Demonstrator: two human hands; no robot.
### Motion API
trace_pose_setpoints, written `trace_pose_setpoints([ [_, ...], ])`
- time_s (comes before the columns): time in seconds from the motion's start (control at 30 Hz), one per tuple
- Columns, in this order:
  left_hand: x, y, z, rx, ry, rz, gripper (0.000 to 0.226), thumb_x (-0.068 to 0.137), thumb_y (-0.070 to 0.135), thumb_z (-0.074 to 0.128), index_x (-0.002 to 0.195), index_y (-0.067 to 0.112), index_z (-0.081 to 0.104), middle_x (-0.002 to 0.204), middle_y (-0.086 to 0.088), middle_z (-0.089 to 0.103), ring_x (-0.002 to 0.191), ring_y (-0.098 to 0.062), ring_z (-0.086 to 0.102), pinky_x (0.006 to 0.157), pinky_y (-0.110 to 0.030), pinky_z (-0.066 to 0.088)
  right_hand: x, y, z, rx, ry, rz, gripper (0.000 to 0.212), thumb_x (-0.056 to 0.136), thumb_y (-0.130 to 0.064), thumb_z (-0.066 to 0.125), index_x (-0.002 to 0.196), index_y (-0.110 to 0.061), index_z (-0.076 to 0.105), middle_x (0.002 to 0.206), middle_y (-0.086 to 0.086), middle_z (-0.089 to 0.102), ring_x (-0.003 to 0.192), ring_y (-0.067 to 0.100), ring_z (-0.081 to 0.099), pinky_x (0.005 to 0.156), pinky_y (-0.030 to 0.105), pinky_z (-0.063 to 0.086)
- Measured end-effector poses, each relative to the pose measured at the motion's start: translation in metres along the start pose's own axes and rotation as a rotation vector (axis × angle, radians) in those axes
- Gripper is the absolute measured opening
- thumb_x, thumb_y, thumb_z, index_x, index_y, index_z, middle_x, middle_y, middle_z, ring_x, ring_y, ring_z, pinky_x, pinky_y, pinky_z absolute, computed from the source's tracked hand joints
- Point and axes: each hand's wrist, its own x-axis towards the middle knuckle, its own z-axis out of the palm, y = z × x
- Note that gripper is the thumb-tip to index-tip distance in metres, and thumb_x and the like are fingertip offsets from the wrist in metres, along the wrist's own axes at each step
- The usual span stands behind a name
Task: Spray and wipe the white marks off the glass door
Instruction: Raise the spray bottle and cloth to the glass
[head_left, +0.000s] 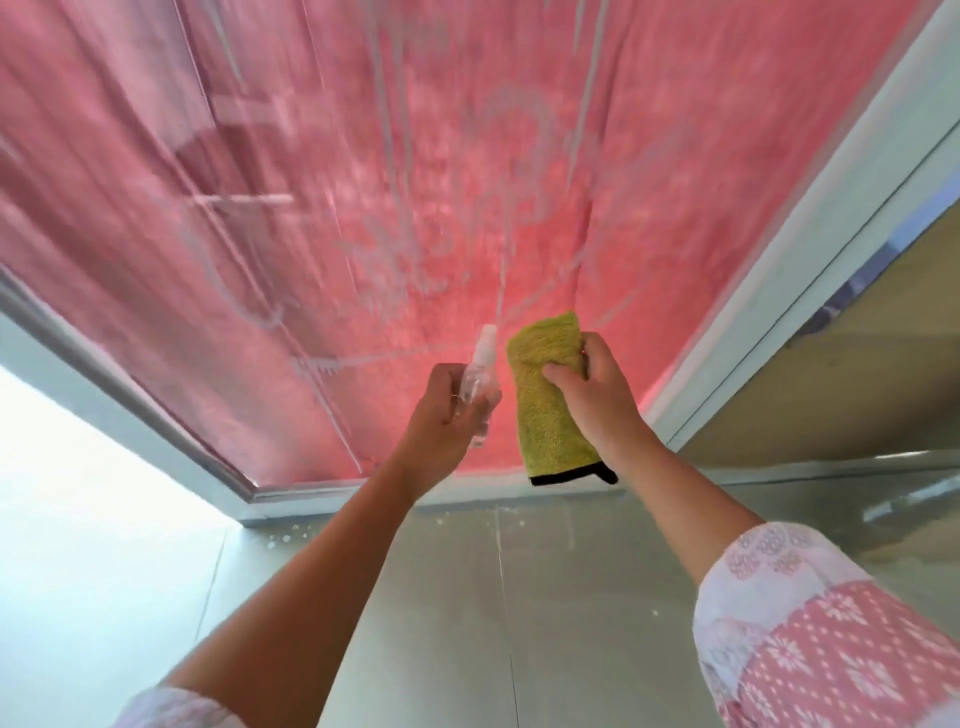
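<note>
Obs., nearest first. Right forearm enters from lower right, patterned pink-and-white sleeve (810, 639) pushed back above the wrist. A bit of the same sleeve shows at the bottom left edge on the other arm. Both arms reach forward over a grey tiled floor (467, 597); small white specks lie on the tiles close to the door's bottom rail.

Left hand (441, 410): fingers wrapped closed around a small clear spray bottle (480, 387), nozzle end up and aimed toward the glass. Bottle is blurred; liquid level not readable.

Right hand (587, 395): closed around a folded yellow-green cloth (545, 395), thumb pressed across its front. Cloth hangs down past the wrist; its lower hem has a black trim. The two hands are just beside each other, not touching.

Beyond the hands: glass door (363, 208), pale metal frame at left, bottom and right. A pink curtain (701, 130) hangs behind the pane. White marks (395, 249) spread over the middle of the glass as loops, streaks and a few straight lines, above and left of the hands. Cannot tell whether either item touches the glass. Upper glass motion-blurred.
</note>
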Motion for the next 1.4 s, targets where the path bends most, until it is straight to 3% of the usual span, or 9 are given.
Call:
trace_pose_setpoints([
  [0.17, -0.001, 0.130, -0.024, 0.070, -0.019, 0.060, 0.029, 0.091, 0.023, 0.062, 0.103, 0.012, 0.038, 0.087, -0.013, 0.056, 0.065, -0.015, 0.058, 0.057, -0.026, 0.050, -0.015, -0.127, -0.018, 0.001, 0.011, -0.123, 0.018, 0.092, -0.012, 0.055, 0.107, -0.021, 0.050, 0.100, 0.008, 0.063, 0.086, 0.022, 0.063, 0.073, 0.038, 0.054],
  [0.3, 0.002, 0.226, -0.038, 0.126, 0.061, 0.170, 0.033, 0.086, 0.021, 0.069, 0.093, 0.025, 0.037, 0.094, -0.030, 0.057, 0.063, -0.023, 0.053, 0.048, -0.029, 0.044, -0.024, -0.219, -0.025, 0.055, 0.063, -0.240, 0.017, 0.091, -0.008, 0.056, 0.106, -0.014, 0.052, 0.093, 0.009, 0.062, 0.076, 0.017, 0.061, 0.058, 0.020, 0.050],
  [0.4, 0.004, 0.299, -0.048, 0.172, 0.160, 0.274, 0.030, 0.077, 0.029, 0.064, 0.091, 0.032, 0.037, 0.085, -0.025, 0.063, 0.058, -0.027, 0.055, 0.055, -0.048, 0.048, -0.030, -0.285, -0.030, 0.086, 0.094, -0.336, 0.015, 0.090, -0.006, 0.056, 0.102, -0.015, 0.052, 0.087, 0.008, 0.059, 0.071, 0.012, 0.058, 0.057, 0.021, 0.048],
  [0.53, 0.011, 0.384, -0.065, 0.208, 0.215, 0.405, 0.030, 0.087, 0.020, 0.063, 0.095, 0.034, 0.038, 0.070, -0.009, 0.059, 0.054, -0.020, 0.051, 0.053, -0.051, 0.047, -0.033, -0.366, -0.037, 0.117, 0.127, -0.475, 0.015, 0.091, -0.007, 0.055, 0.100, -0.019, 0.051, 0.085, 0.005, 0.057, 0.070, 0.012, 0.057, 0.060, 0.024, 0.048],
  [0.63, 0.016, 0.437, -0.079, 0.220, 0.190, 0.502, 0.026, 0.086, 0.023, 0.054, 0.101, 0.034, 0.036, 0.071, -0.013, 0.055, 0.054, -0.019, 0.048, 0.049, -0.048, 0.042, -0.036, -0.415, -0.040, 0.139, 0.134, -0.542, 0.016, 0.092, -0.009, 0.056, 0.098, -0.023, 0.052, 0.091, 0.011, 0.061, 0.078, 0.023, 0.061, 0.065, 0.032, 0.051],
  [0.8, 0.025, 0.509, -0.096, 0.189, 0.157, 0.633, 0.023, 0.098, 0.017, 0.045, 0.108, 0.035, 0.035, 0.077, -0.002, 0.053, 0.056, -0.011, 0.053, 0.052, -0.029, 0.048, -0.037, -0.482, -0.048, 0.176, 0.179, -0.637, 0.019, 0.091, -0.012, 0.060, 0.095, -0.027, 0.050, 0.086, -0.002, 0.059, 0.069, 0.003, 0.057, 0.061, 0.018, 0.048],
  [1.07, 0.032, 0.606, -0.114, 0.118, 0.286, 0.824, 0.017, 0.097, 0.015, 0.054, 0.112, 0.019, 0.047, 0.089, -0.002, 0.054, 0.077, -0.016, 0.054, 0.052, -0.018, 0.050, -0.045, -0.579, -0.059, 0.416, 0.218, -0.619, 0.014, 0.093, -0.017, 0.059, 0.097, -0.027, 0.050, 0.102, 0.005, 0.062, 0.089, 0.021, 0.066, 0.076, 0.039, 0.057],
  [1.2, 0.030, 0.653, -0.125, 0.061, 0.403, 0.854, 0.020, 0.096, 0.021, 0.055, 0.114, 0.017, 0.049, 0.091, -0.005, 0.056, 0.072, -0.013, 0.055, 0.050, -0.016, 0.048, -0.053, -0.626, -0.058, 0.497, 0.253, -0.640, 0.015, 0.089, -0.014, 0.059, 0.096, -0.023, 0.050, 0.100, 0.007, 0.059, 0.089, 0.029, 0.064, 0.078, 0.046, 0.055],
  [1.4, 0.038, 0.714, -0.144, 0.211, 0.533, 0.995, 0.011, 0.098, 0.029, 0.051, 0.108, 0.026, 0.046, 0.085, -0.005, 0.058, 0.069, -0.021, 0.057, 0.063, -0.045, 0.054, -0.051, -0.693, -0.057, 0.648, 0.135, -0.687, 0.025, 0.088, -0.011, 0.056, 0.112, -0.015, 0.050, 0.105, 0.007, 0.058, 0.094, 0.027, 0.062, 0.080, 0.048, 0.055],
])
